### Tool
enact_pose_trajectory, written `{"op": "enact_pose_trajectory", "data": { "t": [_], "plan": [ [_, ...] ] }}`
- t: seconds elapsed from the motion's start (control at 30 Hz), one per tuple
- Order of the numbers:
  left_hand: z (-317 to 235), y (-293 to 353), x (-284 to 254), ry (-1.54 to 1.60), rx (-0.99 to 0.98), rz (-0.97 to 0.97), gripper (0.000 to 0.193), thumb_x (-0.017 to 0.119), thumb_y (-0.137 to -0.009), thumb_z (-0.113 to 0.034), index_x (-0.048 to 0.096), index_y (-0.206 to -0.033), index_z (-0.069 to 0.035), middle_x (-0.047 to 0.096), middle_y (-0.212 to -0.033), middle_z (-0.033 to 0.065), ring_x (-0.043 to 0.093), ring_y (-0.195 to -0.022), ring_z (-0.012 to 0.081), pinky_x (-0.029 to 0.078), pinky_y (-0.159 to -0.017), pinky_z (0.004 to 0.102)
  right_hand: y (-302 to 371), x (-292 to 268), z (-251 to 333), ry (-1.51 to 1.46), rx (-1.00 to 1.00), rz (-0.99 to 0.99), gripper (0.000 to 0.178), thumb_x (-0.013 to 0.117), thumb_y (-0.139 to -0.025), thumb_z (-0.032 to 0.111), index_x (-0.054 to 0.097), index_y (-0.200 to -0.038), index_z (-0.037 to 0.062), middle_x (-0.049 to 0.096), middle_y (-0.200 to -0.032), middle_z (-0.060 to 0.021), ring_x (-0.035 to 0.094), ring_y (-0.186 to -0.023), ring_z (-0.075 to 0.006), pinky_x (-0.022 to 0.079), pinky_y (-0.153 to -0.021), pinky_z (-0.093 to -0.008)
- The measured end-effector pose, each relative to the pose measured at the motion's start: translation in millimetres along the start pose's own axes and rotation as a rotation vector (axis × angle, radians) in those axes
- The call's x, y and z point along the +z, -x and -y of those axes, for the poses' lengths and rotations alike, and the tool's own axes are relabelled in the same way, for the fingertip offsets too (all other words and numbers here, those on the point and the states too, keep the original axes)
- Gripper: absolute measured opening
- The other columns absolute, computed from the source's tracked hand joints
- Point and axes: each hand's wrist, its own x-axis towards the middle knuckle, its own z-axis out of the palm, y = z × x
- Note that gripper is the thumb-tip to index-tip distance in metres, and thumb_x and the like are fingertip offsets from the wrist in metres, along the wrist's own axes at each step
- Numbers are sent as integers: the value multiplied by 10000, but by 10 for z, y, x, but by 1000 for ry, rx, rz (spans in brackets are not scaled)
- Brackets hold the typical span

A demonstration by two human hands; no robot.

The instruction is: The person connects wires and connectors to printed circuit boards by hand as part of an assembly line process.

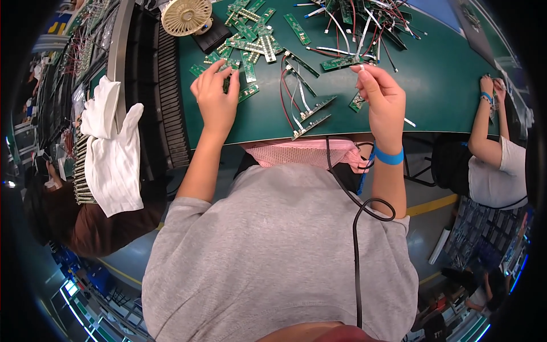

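- Beyond the left edge of the tabletop [259, 121], white gloves [117, 171] hang.
- At its far left corner stands a cream fan [187, 16].
- Nearer, the left hand [215, 100] is over loose green circuit boards [248, 67]; I cannot tell whether its grip holds one.
- Toward the near edge, between the hands, lie wired boards [318, 108].
- Along the far edge sits a cable tangle [376, 25].
- Right of centre, the right hand [387, 94] pinches a white cable end [361, 68] beside a green board [337, 63].
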Motion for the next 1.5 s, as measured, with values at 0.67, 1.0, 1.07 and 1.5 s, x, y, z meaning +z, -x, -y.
{"op": "enact_pose_trajectory", "data": {
  "t": [0.67,1.0,1.07,1.5],
  "plan": [
    [-1110,-187,108,951,-145,445,331,573,-801,-10,520,-1127,-31,637,-933,99,629,-801,131,493,-674,232,61,148,-48,334,-196,202,167,533,-848,117,568,-771,-27,497,-696,-78,460,-609,-158,366,-558,-257],
    [-1075,-175,96,663,197,389,379,565,-789,12,493,-1154,-59,636,-810,114,632,-612,181,485,-521,279,78,116,-50,319,-111,188,185,542,-846,109,567,-740,-41,509,-678,-57,456,-604,-120,362,-547,-245],
    [-1088,-152,87,645,203,396,384,564,-790,10,488,-1160,-61,627,-775,118,622,-582,187,475,-502,284,85,131,-71,344,-116,167,183,543,-845,106,572,-742,-42,518,-675,-59,464,-604,-121,366,-547,-243],
    [-1079,-385,4,523,122,657,272,656,-752,-145,525,-958,-26,620,-777,146,628,-654,275,489,-550,330,41,76,-58,512,-114,291,168,567,-815,117,564,-743,-35,497,-665,-127,485,-591,-252,380,-540,-318]
  ]
}}
